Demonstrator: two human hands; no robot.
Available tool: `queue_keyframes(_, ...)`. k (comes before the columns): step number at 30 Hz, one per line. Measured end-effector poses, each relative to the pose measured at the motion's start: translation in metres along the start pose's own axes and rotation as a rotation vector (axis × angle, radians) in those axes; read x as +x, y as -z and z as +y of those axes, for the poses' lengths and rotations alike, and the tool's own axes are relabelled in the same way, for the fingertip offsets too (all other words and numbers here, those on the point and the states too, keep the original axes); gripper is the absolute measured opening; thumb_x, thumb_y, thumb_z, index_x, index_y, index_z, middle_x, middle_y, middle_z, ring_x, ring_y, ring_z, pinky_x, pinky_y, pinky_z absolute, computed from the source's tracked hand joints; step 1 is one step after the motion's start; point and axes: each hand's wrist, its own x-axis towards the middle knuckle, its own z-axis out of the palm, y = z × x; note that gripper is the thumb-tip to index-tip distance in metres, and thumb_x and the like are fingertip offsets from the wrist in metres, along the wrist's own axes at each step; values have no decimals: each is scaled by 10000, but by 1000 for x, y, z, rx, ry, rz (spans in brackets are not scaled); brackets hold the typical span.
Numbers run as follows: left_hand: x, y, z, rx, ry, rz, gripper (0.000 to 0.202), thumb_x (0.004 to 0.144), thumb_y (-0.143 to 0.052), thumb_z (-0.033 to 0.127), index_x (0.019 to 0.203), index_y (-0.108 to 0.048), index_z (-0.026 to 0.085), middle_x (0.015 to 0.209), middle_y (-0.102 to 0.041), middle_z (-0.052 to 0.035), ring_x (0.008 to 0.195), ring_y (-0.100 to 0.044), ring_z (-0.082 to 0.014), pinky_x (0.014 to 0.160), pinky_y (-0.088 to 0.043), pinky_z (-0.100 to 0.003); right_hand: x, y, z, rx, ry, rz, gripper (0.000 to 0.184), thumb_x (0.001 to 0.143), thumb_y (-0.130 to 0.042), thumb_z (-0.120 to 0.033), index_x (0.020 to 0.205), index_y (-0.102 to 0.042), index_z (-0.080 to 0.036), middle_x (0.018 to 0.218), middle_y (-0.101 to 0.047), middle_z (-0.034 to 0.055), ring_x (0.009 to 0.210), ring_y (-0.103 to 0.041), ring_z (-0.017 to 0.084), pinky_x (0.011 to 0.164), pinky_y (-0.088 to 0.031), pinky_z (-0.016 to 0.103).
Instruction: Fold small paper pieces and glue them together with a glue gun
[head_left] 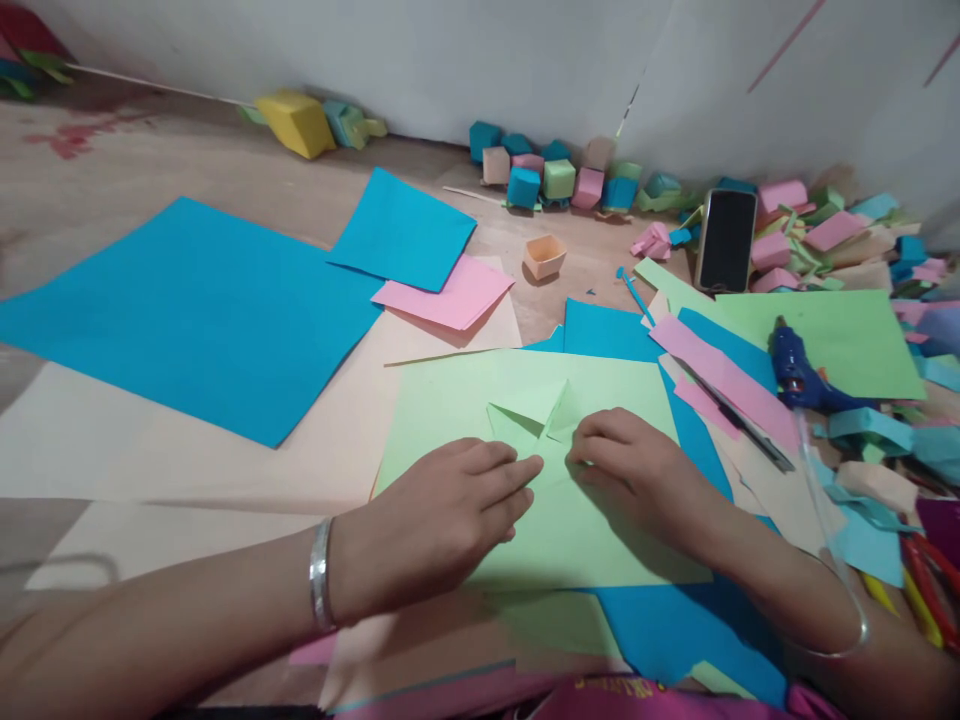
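Note:
A small folded piece of light green paper (517,425) lies on a larger light green sheet (637,540), with two pointed flaps standing up. My left hand (457,505), with a silver bangle at the wrist, rests its outstretched fingers over the near-left part of the folded paper. My right hand (637,465) has its fingers curled and closed at the right edge of that piece. The hands partly cover the folded paper, and the right fingertips are hidden.
Blue sheets (202,310), pink paper (450,290) and a small peach paper box (544,257) lie beyond my hands. To the right are a cutter knife (742,430), a blue glue gun (799,370), a phone (726,240) and paper pieces. Several small paper boxes line the wall.

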Motion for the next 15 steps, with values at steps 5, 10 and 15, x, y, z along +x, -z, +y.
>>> queue_keyframes(5,5,0,1,42,-14,52,189,946,-515,183,1099,-608,123,1148,-662,-129,987,-616,-219,816,-521,-371,-5,-2,-15,-438,337,82,251,901,-452,-55,965,-686,-119,1058,-698,165,990,-623,292,784,-502,432)
queue_keyframes(10,9,1,2,74,83,11,189,949,-512,272,965,-611,112,892,-642,-97,882,-586,-240,770,-498,-390,-9,-8,-22,-537,384,161,247,875,-468,-33,989,-679,-88,1010,-706,196,967,-636,302,762,-506,437)
queue_keyframes(15,9,-4,0,122,112,25,195,931,-448,98,830,-612,129,774,-598,-58,746,-532,-200,681,-453,-349,-5,-12,-20,-446,316,96,241,896,-441,-46,900,-666,-132,951,-697,151,874,-621,256,718,-489,409)
